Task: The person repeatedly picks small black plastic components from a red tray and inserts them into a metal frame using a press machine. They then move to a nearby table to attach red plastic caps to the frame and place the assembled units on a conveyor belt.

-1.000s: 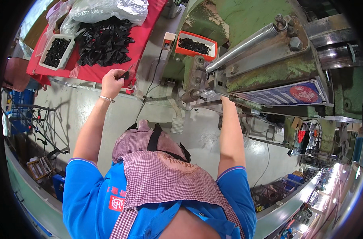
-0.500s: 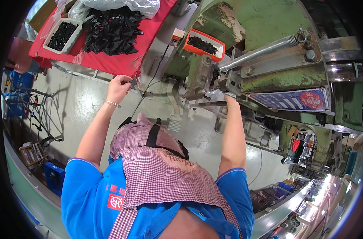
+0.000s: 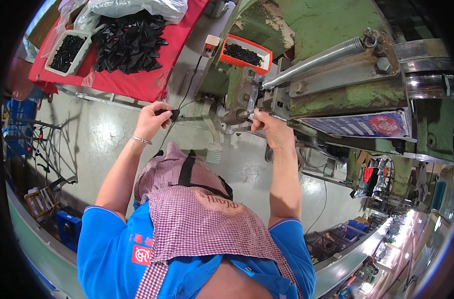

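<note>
My left hand is closed in a pinch on a small flat black piece, just off the front corner of the red-covered table. It looks like the dark pointed pieces heaped on that table. At the front of the green machine, my right hand has its fingers curled together close to the working parts. A pale, clear-looking strip rises just above those fingertips. Whatever the right fingers grip is too small and hidden to name.
On the red cloth, a white tub of small black parts stands left of the heap. An orange-red box of black rings sits on the machine. A coil spring slants across it, and a foot pedal lies below.
My left hand has moved right, away from the table edge, and the black piece now shows in it. My right hand has drawn back from behind the machine parts, into plain sight.
</note>
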Tool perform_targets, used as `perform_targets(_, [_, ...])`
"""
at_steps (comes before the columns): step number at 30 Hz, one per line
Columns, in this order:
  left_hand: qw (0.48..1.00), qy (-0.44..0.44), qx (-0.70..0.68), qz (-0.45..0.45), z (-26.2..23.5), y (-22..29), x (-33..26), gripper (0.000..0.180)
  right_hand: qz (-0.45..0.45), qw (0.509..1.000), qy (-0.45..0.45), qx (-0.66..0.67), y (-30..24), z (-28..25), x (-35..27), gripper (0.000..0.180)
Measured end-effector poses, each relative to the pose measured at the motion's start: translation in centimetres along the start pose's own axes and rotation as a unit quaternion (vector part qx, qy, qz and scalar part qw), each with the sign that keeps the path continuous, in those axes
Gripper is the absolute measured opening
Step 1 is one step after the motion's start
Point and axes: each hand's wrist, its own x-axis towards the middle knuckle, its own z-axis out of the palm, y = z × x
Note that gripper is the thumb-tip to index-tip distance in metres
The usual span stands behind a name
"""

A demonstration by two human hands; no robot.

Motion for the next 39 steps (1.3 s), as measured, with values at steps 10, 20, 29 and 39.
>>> perform_targets(10, [0.987,-0.141,-0.069,0.032,9.7,9.7,0.1,0.007,-0.038,0.992,0.064,0.100,2.0,-1.5,0.0,0.007])
perform_targets(20, [0.985,-0.162,-0.010,0.060,16.9,9.6,1.0,0.002,-0.049,0.985,0.145,0.085,6.4,-3.2,-5.1,0.007])
perform_targets(29, [0.993,-0.066,-0.041,0.088,18.0,5.8,0.4,0.015,-0.017,0.974,0.188,0.124,9.9,-9.6,-11.4,0.013])
perform_targets(39, [0.990,-0.029,0.099,-0.091,22.9,-7.8,-3.2,0.008,0.013,0.960,0.197,0.198,15.0,-24.3,-23.0,0.012])
